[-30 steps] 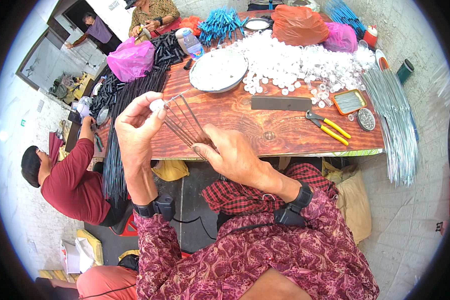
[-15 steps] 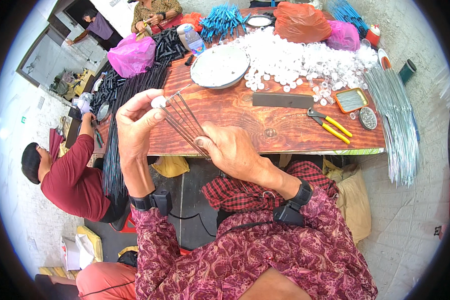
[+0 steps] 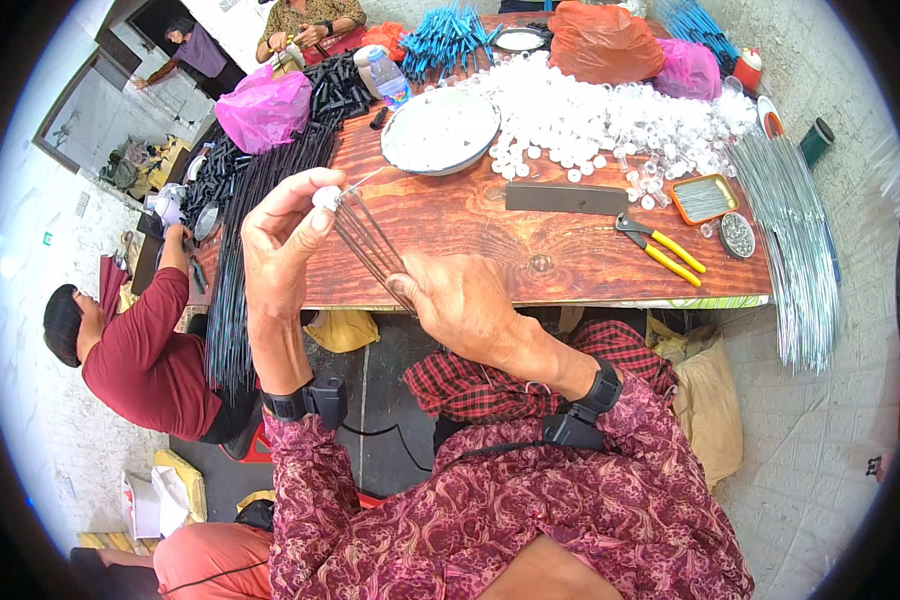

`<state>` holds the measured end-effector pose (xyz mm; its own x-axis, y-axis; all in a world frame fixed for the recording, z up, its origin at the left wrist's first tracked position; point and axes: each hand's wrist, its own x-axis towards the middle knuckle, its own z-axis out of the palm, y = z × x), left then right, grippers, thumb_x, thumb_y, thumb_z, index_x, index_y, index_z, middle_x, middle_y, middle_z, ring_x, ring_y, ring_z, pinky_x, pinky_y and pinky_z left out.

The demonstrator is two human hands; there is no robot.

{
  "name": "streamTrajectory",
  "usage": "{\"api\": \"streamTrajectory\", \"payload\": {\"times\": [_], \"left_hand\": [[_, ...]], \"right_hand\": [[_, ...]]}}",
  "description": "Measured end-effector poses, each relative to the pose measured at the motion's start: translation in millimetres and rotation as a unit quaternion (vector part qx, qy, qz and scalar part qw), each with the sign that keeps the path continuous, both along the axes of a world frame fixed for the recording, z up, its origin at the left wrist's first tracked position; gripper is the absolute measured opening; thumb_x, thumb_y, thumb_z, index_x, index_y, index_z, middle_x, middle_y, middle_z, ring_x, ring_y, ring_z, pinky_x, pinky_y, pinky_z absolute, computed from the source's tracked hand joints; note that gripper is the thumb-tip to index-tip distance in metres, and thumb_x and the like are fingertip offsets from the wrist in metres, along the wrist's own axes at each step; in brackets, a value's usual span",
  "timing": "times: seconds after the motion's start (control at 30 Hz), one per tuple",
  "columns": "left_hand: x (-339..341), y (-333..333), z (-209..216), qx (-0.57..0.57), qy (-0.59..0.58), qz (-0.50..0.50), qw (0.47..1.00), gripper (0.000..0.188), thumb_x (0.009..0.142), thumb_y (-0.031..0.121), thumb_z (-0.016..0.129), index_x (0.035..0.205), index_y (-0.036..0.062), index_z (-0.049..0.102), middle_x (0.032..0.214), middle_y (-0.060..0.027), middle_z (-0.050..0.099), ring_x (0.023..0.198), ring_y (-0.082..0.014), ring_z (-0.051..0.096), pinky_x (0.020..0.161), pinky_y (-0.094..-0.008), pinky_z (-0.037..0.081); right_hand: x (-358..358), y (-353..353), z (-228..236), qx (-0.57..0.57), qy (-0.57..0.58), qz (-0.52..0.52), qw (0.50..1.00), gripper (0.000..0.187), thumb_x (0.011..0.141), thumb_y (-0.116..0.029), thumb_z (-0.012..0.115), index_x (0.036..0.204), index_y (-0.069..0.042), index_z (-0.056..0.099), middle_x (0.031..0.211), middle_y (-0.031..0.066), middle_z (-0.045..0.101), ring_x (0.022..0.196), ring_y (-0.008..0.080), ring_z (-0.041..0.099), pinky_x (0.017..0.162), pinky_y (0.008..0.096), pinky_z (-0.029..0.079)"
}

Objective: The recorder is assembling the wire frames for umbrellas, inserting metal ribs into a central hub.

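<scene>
My left hand [image 3: 275, 250] is raised above the front left of the table, its thumb and fingers pinching a small white plastic piece [image 3: 326, 198]. Several thin dark metal rods [image 3: 372, 245] slope down from that piece. Their lower part is wrapped by my right hand [image 3: 470, 305], with the thumb pressed along them. A fine wire tip pokes out past the white piece toward the bowl. How the rods join the plastic piece is too small to make out, and my fingers hide the lower rod ends.
On the wooden table [image 3: 440, 270] are a white bowl [image 3: 440, 130], a heap of clear plastic pieces [image 3: 610, 115], a dark flat bar [image 3: 566, 198], yellow-handled pliers [image 3: 662, 248] and a bundle of silver rods [image 3: 792, 260]. Black rods [image 3: 255, 215] lie leftward. A co-worker in maroon [image 3: 145, 355] sits at left.
My left hand and the white piece have shifted slightly right. The rods look more closely bunched near that piece. My right hand has barely moved.
</scene>
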<state>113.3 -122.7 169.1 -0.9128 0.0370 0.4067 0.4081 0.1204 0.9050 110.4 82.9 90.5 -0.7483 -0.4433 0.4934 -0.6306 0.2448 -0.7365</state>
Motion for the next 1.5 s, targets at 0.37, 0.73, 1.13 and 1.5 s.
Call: {"api": "streamTrajectory", "payload": {"times": [0.37, 0.73, 1.13, 1.5], "left_hand": [[3.1, 12.9, 1.8, -0.042, 0.034, 0.022, 0.998, 0.042, 0.091, 0.020, 0.075, 0.124, -0.0027, 0.063, 0.108, -0.0125, 0.072, 0.103, -0.0193, 0.068, 0.095, -0.0328, 0.051], [-2.6, 11.4, -0.7, -0.044, 0.039, 0.024, 0.998, 0.037, 0.092, 0.020, 0.074, 0.121, -0.0014, 0.066, 0.109, -0.0102, 0.072, 0.102, -0.0152, 0.067, 0.093, -0.0298, 0.050], [-7.1, 2.1, -4.1, -0.016, 0.029, -0.038, 0.999, 0.039, 0.092, 0.020, 0.073, 0.122, -0.0034, 0.064, 0.111, -0.0155, 0.071, 0.111, -0.0254, 0.067, 0.101, -0.0382, 0.049], [-3.6, 8.0, -0.8, -0.012, 0.015, -0.054, 0.998, 0.047, 0.090, 0.023, 0.075, 0.125, -0.0048, 0.063, 0.117, -0.0202, 0.070, 0.114, -0.0296, 0.067, 0.102, -0.0413, 0.049]], "right_hand": [[-5.5, 10.1, 5.6, 0.051, 0.033, 0.035, 0.998, 0.020, 0.096, -0.022, 0.062, 0.089, -0.004, 0.060, 0.065, 0.0179, 0.061, 0.062, 0.0400, 0.063, 0.054, 0.0495, 0.045], [0.0, 4.8, -1.8, -0.004, 0.065, -0.040, 0.997, 0.022, 0.094, -0.023, 0.066, 0.087, -0.004, 0.056, 0.066, 0.0168, 0.061, 0.061, 0.0390, 0.063, 0.053, 0.0486, 0.045], [-16.5, 2.4, -0.5, 0.000, 0.009, 0.045, 0.999, 0.023, 0.094, -0.022, 0.062, 0.080, -0.004, 0.059, 0.063, 0.0196, 0.058, 0.062, 0.0425, 0.061, 0.056, 0.0525, 0.044], [-22.7, 6.0, 1.6, 0.040, -0.028, 0.066, 0.997, 0.024, 0.094, -0.027, 0.060, 0.085, -0.005, 0.064, 0.067, 0.0187, 0.064, 0.066, 0.0422, 0.065, 0.060, 0.0528, 0.048]]}}
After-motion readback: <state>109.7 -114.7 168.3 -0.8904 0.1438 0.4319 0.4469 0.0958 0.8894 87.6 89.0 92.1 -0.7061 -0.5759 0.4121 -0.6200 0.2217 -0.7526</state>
